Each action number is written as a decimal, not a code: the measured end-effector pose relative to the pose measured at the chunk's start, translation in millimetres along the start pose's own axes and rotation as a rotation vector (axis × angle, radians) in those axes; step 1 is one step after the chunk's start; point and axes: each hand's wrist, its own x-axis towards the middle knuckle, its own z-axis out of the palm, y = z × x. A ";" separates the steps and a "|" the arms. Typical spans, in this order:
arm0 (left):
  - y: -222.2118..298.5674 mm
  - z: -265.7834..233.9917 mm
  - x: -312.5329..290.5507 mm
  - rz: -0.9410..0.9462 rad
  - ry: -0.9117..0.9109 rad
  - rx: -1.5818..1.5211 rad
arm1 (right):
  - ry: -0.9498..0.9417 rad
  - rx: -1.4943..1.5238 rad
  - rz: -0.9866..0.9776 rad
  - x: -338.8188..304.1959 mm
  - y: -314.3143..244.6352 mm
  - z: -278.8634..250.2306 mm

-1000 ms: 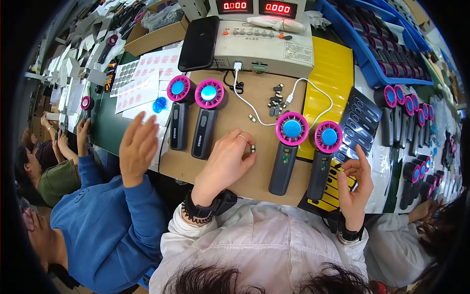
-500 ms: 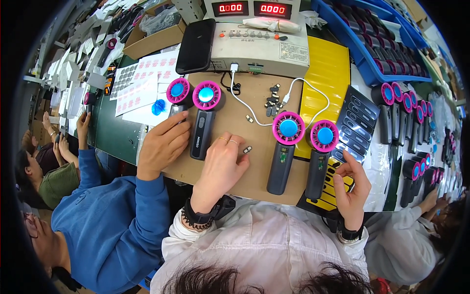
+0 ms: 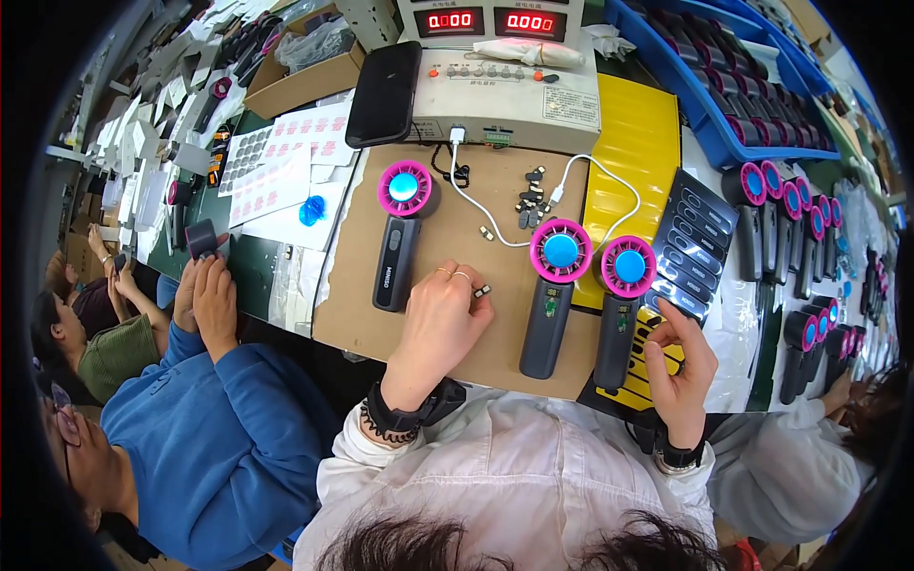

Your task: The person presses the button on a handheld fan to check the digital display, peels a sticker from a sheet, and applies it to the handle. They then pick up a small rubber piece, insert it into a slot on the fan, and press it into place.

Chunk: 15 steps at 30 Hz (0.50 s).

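Observation:
My left hand (image 3: 443, 322) rests on the brown board (image 3: 457, 205), thumb and fingers pinched on a small dark part (image 3: 482, 291) with a pale face. To its left lies a handheld fan (image 3: 389, 262) with a pink ring, blue centre and plain grey handle. On its right lie two similar fans: a middle one (image 3: 541, 338) and a right one (image 3: 609, 354), each with a green circuit board showing in its handle. My right hand (image 3: 684, 366) hovers beside the right fan, fingers loosely curled and thumb apart, fingertips near a sheet of dark handle-shaped labels (image 3: 681, 233). Nothing shows in it.
Several small dark parts (image 3: 531, 200) lie beside a white cable (image 3: 619, 176). Behind stands a test box (image 3: 476, 100) with red displays and a black phone (image 3: 384, 93). A blue crate (image 3: 752, 152) and more fans (image 3: 752, 228) fill the right. A co-worker's hands (image 3: 205, 295) are at left.
The co-worker in blue has drawn back leftward from the board, and the fan nearest them is gone from it. My left hand has shifted slightly right; my right hand has sunk slightly.

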 end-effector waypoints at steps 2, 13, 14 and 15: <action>1.3 -4.4 -0.8 -0.038 -0.018 -0.017 | -0.003 0.000 -0.002 0.8 -0.7 -0.7; 51.3 -50.9 3.4 -0.032 -0.140 -0.764 | -0.067 0.123 -0.099 14.0 -24.0 4.5; 56.9 -52.2 3.9 0.016 -0.142 -0.796 | -0.051 0.133 -0.160 17.7 -26.3 6.0; 61.5 -52.6 5.4 0.065 -0.143 -0.828 | -0.035 0.142 -0.222 21.7 -28.0 7.2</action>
